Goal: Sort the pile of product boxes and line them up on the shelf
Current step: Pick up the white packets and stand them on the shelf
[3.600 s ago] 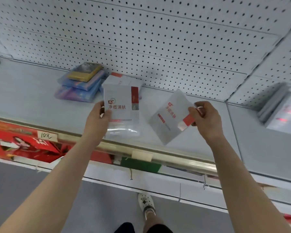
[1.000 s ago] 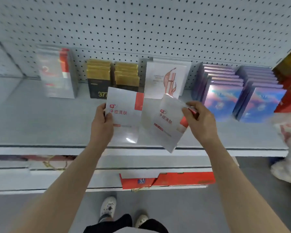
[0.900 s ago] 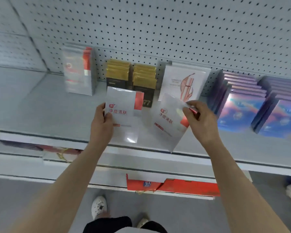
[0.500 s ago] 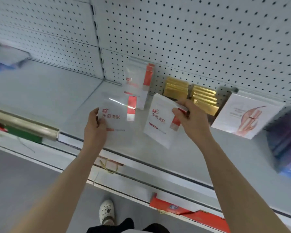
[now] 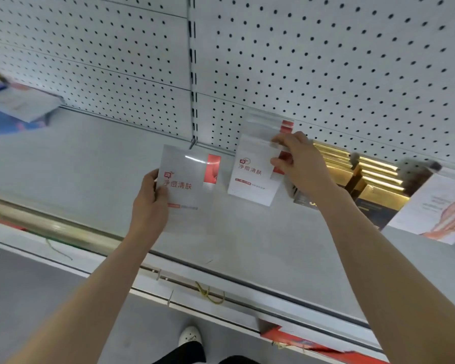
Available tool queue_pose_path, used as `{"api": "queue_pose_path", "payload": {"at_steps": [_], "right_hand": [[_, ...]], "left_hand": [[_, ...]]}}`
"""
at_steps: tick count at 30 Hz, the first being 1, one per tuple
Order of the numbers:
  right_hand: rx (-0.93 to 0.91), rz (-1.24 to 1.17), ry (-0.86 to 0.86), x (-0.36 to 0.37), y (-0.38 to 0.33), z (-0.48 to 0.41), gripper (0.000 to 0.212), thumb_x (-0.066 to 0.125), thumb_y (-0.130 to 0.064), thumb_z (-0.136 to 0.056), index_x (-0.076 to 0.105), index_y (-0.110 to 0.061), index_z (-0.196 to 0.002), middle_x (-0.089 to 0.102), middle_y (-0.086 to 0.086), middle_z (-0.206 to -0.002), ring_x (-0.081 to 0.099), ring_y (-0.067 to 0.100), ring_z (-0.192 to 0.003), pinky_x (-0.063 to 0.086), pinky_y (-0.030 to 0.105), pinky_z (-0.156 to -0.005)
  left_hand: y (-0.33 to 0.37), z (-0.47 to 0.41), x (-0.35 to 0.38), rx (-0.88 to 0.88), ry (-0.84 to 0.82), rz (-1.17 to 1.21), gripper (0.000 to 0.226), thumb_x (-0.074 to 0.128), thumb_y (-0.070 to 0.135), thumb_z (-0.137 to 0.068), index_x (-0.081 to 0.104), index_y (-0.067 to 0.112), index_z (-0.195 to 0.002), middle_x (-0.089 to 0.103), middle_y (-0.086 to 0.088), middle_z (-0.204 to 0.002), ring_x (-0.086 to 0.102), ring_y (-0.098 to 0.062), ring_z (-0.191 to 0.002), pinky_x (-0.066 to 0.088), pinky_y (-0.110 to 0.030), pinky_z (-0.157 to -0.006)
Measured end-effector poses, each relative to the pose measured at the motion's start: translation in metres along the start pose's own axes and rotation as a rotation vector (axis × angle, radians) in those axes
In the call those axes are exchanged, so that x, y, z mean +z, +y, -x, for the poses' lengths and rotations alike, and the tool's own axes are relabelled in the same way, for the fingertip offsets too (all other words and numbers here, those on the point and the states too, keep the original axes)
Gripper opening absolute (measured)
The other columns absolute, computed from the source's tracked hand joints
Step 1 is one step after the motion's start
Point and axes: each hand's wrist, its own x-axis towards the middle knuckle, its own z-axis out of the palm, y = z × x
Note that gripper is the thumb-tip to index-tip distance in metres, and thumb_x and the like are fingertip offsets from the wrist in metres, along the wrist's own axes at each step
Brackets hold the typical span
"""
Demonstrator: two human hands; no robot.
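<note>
Blue and white, blurred, at far left: the unsorted pile (image 5: 19, 109) lies flat on the left bay of the shelf (image 5: 90, 166), against the pegboard back panel (image 5: 326, 61). Centre: the left hand (image 5: 149, 206) grips the left box (image 5: 189, 187), silver with a red corner panel, by its left edge. The thumb is on the face and the box is held upright and front-on above the shelf, probably in reserve. Just right, the right hand (image 5: 297, 164) pinches the upper right corner of the right box (image 5: 252, 177), of matching design. It is held directly in front of a standing box (image 5: 265, 124) of the same print at the back of the right bay. The likely intent is to seat it face-out in that file, like with like. Whether it touches the shelf cannot be told. Further right, gold-topped boxes (image 5: 376, 177) stand in two files. A white box (image 5: 436, 211) with pink print leans at the frame edge.
</note>
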Motion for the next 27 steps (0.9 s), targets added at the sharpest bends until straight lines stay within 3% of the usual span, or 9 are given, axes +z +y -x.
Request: {"api": "queue_pose_path", "payload": {"at_steps": [7, 10, 12, 14, 17, 20, 23, 27], "right_hand": [[-0.002, 0.323, 0.093, 0.017, -0.004, -0.014, 0.049, 0.070, -0.024, -0.084, 0.052, -0.021, -0.129, 0.045, 0.007, -0.128, 0.041, 0.027, -0.118, 0.049, 0.042, -0.089], [-0.010, 0.446, 0.127, 0.024, -0.005, -0.013, 0.051, 0.069, -0.023, -0.084, 0.051, -0.017, -0.132, 0.046, 0.010, -0.127, 0.039, 0.030, -0.117, 0.043, 0.046, -0.098], [-0.034, 0.383, 0.164, 0.025, -0.013, -0.009, 0.049, 0.064, -0.024, -0.089, 0.048, -0.019, -0.135, 0.047, 0.007, -0.129, 0.040, 0.028, -0.119, 0.036, 0.040, -0.104], [-0.053, 0.161, 0.150, 0.023, -0.031, -0.001, 0.041, 0.056, -0.028, -0.095, 0.049, -0.021, -0.135, 0.050, 0.003, -0.131, 0.045, 0.022, -0.120, 0.031, 0.030, -0.104], [-0.064, -0.173, -0.103, 0.022, -0.054, 0.015, 0.040, 0.051, -0.038, -0.098, 0.049, -0.026, -0.136, 0.055, -0.002, -0.128, 0.054, 0.012, -0.114, 0.044, 0.029, -0.098], [-0.016, -0.288, -0.250, 0.020, -0.053, 0.030, 0.036, 0.054, -0.029, -0.098, 0.051, -0.028, -0.133, 0.063, -0.002, -0.112, 0.062, 0.012, -0.095, 0.047, 0.017, -0.081], [0.010, -0.309, -0.230, 0.015, -0.038, 0.032, 0.031, 0.049, -0.022, -0.100, 0.050, -0.028, -0.130, 0.060, -0.003, -0.117, 0.059, 0.010, -0.089, 0.050, 0.027, -0.083], [0.018, -0.161, -0.170, 0.009, -0.016, 0.018, 0.027, 0.046, -0.018, -0.100, 0.048, -0.025, -0.126, 0.050, -0.004, -0.117, 0.053, 0.018, -0.107, 0.050, 0.043, -0.093]], "left_hand": [[-0.003, -0.014, 0.002, 0.023, -0.084, 0.006, 0.040, 0.033, 0.008, -0.099, 0.044, 0.027, -0.133, 0.060, 0.008, -0.106, 0.054, 0.003, -0.086, 0.039, -0.021, -0.062], [-0.005, -0.012, 0.004, 0.038, -0.121, 0.011, 0.039, 0.035, 0.010, -0.100, 0.044, 0.027, -0.134, 0.061, 0.009, -0.109, 0.057, -0.002, -0.091, 0.041, -0.021, -0.065], [-0.005, -0.008, 0.007, 0.062, -0.164, 0.010, 0.039, 0.035, 0.010, -0.100, 0.043, 0.026, -0.135, 0.061, 0.008, -0.112, 0.057, -0.001, -0.093, 0.042, -0.020, -0.067], [-0.004, -0.003, 0.013, 0.090, -0.192, -0.002, 0.040, 0.036, 0.010, -0.100, 0.042, 0.026, -0.136, 0.061, 0.007, -0.114, 0.057, -0.002, -0.093, 0.041, -0.018, -0.067], [0.000, 0.007, 0.027, 0.138, -0.230, 0.008, 0.040, 0.037, 0.009, -0.099, 0.044, 0.026, -0.134, 0.061, 0.006, -0.114, 0.058, -0.009, -0.097, 0.043, -0.019, -0.071], [0.006, 0.013, 0.044, 0.181, -0.293, 0.032, 0.039, 0.038, 0.009, -0.100, 0.045, 0.028, -0.133, 0.063, 0.007, -0.108, 0.059, -0.010, -0.097, 0.045, -0.022, -0.074], [0.008, 0.013, 0.062, 0.241, -0.291, -0.022, 0.039, 0.045, 0.012, -0.099, 0.044, 0.025, -0.136, 0.060, 0.005, -0.116, 0.058, -0.011, -0.102, 0.047, -0.022, -0.084], [-0.001, 0.009, 0.078, 0.339, -0.235, -0.258, 0.052, 0.056, 0.011, -0.094, 0.039, 0.019, -0.142, 0.047, -0.001, -0.131, 0.051, -0.014, -0.115, 0.039, -0.023, -0.094]]}}
